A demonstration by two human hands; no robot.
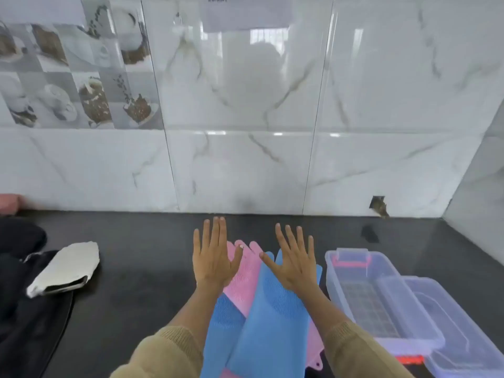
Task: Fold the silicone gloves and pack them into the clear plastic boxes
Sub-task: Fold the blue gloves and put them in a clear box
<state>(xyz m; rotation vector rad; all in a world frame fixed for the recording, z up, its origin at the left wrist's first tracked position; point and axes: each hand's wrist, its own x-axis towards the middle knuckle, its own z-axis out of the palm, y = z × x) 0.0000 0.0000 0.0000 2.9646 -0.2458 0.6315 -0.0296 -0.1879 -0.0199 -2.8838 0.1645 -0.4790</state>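
Blue glove (268, 320) beneath splayed hands

Glossy marble-tile wall (245, 165), black counter (141, 282)

Barcode on the wall paper (244, 12) is unreadable.

Blue gloves (268, 317) — cuffs cut off below; hands hide fingertips.
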